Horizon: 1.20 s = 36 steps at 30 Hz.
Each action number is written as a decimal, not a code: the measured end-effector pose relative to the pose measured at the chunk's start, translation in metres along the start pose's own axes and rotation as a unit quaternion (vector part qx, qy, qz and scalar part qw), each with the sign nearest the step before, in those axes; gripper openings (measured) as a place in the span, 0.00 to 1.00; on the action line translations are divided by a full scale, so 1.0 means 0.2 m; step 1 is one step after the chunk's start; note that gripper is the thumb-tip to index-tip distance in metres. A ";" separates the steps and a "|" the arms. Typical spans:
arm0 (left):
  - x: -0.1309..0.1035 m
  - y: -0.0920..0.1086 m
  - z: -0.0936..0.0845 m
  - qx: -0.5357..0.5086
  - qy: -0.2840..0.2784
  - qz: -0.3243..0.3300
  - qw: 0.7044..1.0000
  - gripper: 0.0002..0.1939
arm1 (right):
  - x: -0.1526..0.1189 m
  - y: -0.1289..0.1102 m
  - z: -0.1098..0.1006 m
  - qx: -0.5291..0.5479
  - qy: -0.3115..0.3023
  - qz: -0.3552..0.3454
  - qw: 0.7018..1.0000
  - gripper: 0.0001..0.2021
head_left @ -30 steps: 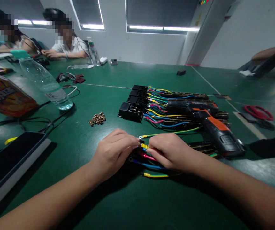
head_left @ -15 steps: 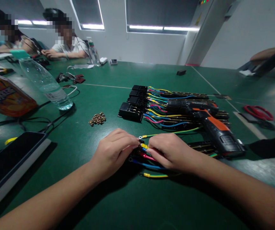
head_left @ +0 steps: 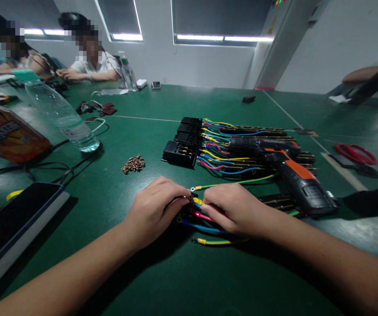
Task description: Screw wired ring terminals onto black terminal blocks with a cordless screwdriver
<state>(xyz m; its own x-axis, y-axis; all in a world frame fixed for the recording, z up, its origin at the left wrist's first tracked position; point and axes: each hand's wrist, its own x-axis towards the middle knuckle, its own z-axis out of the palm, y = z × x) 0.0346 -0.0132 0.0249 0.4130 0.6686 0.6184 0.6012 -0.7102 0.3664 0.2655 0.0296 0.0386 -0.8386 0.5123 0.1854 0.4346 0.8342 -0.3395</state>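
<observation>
My left hand [head_left: 157, 210] is closed in a pinch at the middle of the green table; what sits between its fingertips is too small to make out. Facing it, my right hand [head_left: 233, 206] grips a wire with a yellow-sleeved terminal [head_left: 197, 201]. A red wire [head_left: 203, 215] and a blue wire [head_left: 202, 227] emerge under the right hand. Green-yellow wires with ring terminals lie in front [head_left: 220, 242] and behind [head_left: 238, 181]. Most of the part between my hands is hidden by my fingers. Black strips with metal contacts [head_left: 276, 201] extend beyond my right wrist.
A pile of small brass-coloured screws [head_left: 134, 164] lies beyond my left hand. Several black terminal blocks [head_left: 179, 152] with wired strips stand behind, a cordless drill [head_left: 302, 175] resting on them. At left are a phone [head_left: 17, 219], cables and a water bottle [head_left: 63, 114]. Two people sit across.
My left fingertips have shifted very slightly at the terminal. Both hands otherwise keep their place, and the things on the table have not moved.
</observation>
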 end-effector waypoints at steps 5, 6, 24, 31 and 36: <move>-0.01 0.00 0.00 0.002 0.000 -0.001 1.000 0.06 | 0.00 0.00 0.00 0.007 0.006 -0.002 1.000 0.11; 0.00 0.00 0.00 0.003 0.001 0.000 1.000 0.06 | 0.00 0.00 0.00 0.007 0.006 -0.001 1.000 0.11; -0.03 -0.13 -0.14 0.033 -0.166 0.057 0.984 0.23 | 0.00 -0.02 -0.02 0.017 -0.020 0.035 0.999 0.11; -0.06 -0.14 -0.17 0.046 -0.183 0.014 0.982 0.25 | 0.00 -0.03 -0.03 0.035 -0.027 0.054 0.998 0.12; -0.06 -0.17 -0.17 0.033 -0.196 0.011 0.980 0.25 | 0.00 -0.03 -0.03 0.049 -0.016 0.077 0.996 0.13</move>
<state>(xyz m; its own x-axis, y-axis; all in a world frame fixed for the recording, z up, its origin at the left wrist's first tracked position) -0.0143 -0.0056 0.0286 0.6503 0.6955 0.3057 0.6267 -0.7185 0.3016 0.2643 0.0269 0.0453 -0.7751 0.6247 0.0952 0.5258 0.7212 -0.4510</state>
